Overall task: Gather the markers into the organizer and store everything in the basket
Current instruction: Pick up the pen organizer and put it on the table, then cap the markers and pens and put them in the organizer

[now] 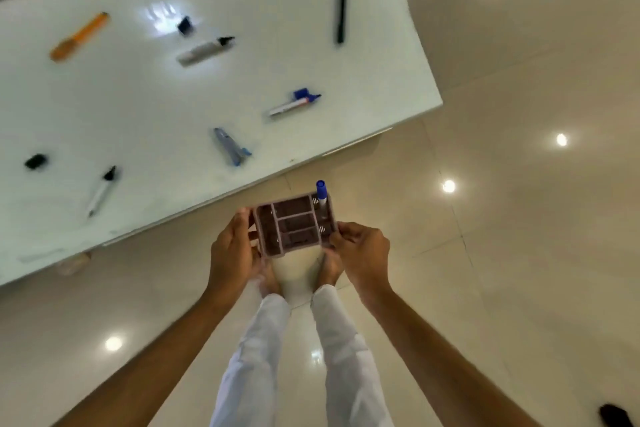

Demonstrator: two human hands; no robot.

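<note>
- Head view showed me both hands carrying the organizer [294,225] over the floor, just off the table [398,45] edge, near the frame's centre.
- My left hand [232,253] was clamped on its 9 o'clock end, my right hand [363,253] on its 3 o'clock end; the fingers [346,230] were curled tight against the walls, not spread.
- One blue-capped marker [322,198] stood upright in the compartment at the organizer's 1 o'clock corner; the other compartments looked empty.
- I judged gathering barely begun: an orange marker [79,36] lay at 10 o'clock, a black pen [341,12] at 1 o'clock, an uncapped blue marker [294,102] near 12, and loose caps [185,25] were scattered about.
- No basket was visible to me.
- The next move, I reckoned, called for setting the organizer on the table to free a hand, then recapping and collecting each marker.
</note>
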